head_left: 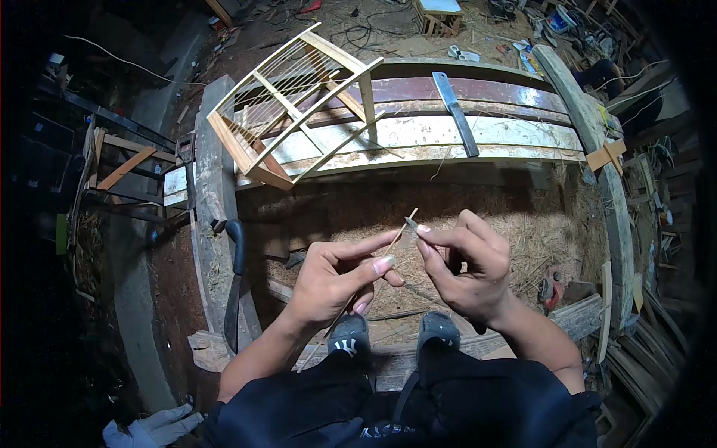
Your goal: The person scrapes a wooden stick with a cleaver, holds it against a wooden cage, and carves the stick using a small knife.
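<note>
Head camera view: a worker's left hand (340,280) pinches a thin wooden stick (404,231) between thumb and fingers, its far end rising beside the right hand and its lower end slanting near and left across the forearm. The right hand (467,257), fingers curled and closed, grips a small grey pointed piece (411,223) that meets the stick close to its far tip; how much of that piece lies inside the fist cannot be told. Straw-like shavings (523,257) litter the ground beyond the worker's dark shoes (438,334). Far and left, a slatted wooden frame (299,116) strung with fine rods leans tilted on a pale plank (515,137), while a broad blade with a dark handle (454,112) lies across the planks to its right. A curved black-handled tool (234,257) rests on the left timber (214,179).
</note>
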Demonstrator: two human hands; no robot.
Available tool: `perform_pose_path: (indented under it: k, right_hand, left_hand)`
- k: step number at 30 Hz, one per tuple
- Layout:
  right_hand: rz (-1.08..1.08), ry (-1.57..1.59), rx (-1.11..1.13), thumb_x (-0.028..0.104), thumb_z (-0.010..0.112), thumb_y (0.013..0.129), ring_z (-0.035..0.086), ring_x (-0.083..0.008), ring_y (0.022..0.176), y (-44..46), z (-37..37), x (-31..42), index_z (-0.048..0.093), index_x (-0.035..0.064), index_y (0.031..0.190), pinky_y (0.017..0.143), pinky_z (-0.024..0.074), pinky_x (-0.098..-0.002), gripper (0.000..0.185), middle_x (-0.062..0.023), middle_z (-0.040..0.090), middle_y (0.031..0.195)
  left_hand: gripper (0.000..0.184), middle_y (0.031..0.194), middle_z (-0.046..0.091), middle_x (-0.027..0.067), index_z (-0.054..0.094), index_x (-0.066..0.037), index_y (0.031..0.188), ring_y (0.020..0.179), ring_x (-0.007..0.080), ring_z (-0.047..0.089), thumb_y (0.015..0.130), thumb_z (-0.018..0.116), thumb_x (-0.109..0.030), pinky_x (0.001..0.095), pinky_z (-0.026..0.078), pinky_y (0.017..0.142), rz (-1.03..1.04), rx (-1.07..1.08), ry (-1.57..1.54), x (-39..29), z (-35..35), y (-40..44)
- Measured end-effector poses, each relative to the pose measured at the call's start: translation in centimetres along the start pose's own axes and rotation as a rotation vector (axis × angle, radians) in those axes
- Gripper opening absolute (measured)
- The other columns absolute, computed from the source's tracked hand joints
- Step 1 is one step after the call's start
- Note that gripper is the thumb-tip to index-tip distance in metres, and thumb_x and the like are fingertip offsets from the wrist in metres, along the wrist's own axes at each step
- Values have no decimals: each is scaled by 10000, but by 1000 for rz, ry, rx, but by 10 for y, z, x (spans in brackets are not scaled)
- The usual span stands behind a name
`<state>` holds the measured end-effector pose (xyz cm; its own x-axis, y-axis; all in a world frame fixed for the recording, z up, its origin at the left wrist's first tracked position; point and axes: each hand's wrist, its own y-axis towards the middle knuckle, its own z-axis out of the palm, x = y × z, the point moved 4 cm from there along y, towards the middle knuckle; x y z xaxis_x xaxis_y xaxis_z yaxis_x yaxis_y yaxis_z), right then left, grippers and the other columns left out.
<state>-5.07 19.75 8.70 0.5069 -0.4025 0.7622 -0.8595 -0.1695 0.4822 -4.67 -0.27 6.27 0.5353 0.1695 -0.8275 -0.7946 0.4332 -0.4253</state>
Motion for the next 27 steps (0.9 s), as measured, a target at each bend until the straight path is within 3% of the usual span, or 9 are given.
perform_pose_path:
  k: [4,6,7,12,16,19,22,26,27]
  right_hand:
    - [-109,28,78,-30,762,798,470,-119,521,-5,9,5,743,-4,1010,446,351,-289,214,-48,514,671]
    - [-41,61,-33,-62,771,774,442,-77,519,-2,6,-2,758,-6,980,446,295,-261,213,-28,513,676]
    - [49,44,-62,-61,772,775,448,-76,516,0,3,-3,758,-8,978,444,299,-256,210,-26,513,676]
    - [-36,58,74,-62,749,794,490,-108,533,-5,5,5,746,-6,1005,451,353,-285,217,-47,515,689]
    - [20,2,-45,-63,753,789,502,-104,539,3,-3,-1,747,-11,992,454,361,-276,209,-47,525,683]
    - [-139,-5,-22,-61,749,812,520,-114,534,2,0,-3,735,-21,941,459,356,-258,136,-58,582,708]
    - [174,-61,-172,-27,763,846,512,-69,551,11,-12,-30,741,8,959,460,355,-251,120,-45,576,726]
    - [288,132,-38,-12,769,865,568,-51,633,7,-2,-21,731,16,1045,523,436,-216,185,-36,597,820]
    - [266,106,13,-4,775,873,628,-62,720,6,-3,-21,725,16,1073,570,487,-200,208,-41,627,867]
  left_hand:
    - [398,906,761,172,612,13,1377,501,60,523,994,667,-78,213,439,478,20,-5,15,0,1,2]
    - [387,900,761,171,626,3,1365,498,55,517,989,674,-72,208,431,471,8,-19,-19,1,1,3]
    - [387,900,761,171,626,3,1365,498,55,517,989,674,-72,208,431,471,7,-20,-18,1,1,2]
    - [381,897,763,176,637,-5,1354,499,52,512,981,685,-65,207,427,467,-4,-31,-43,1,2,1]
    - [365,897,763,181,646,0,1341,499,52,514,983,680,-60,208,430,468,-5,-16,-22,-1,3,1]
    - [350,889,763,173,653,2,1332,499,52,512,989,673,-64,205,426,469,29,5,-18,0,3,1]
    - [351,886,764,162,649,3,1339,500,46,511,997,665,-73,204,426,472,30,20,0,1,2,7]
    - [380,848,755,75,621,-36,1393,528,7,486,1020,638,-102,181,388,474,154,-21,189,-2,-1,16]
    - [384,823,741,51,617,-45,1401,531,2,478,1023,635,-108,178,379,473,179,-33,155,-2,-2,19]
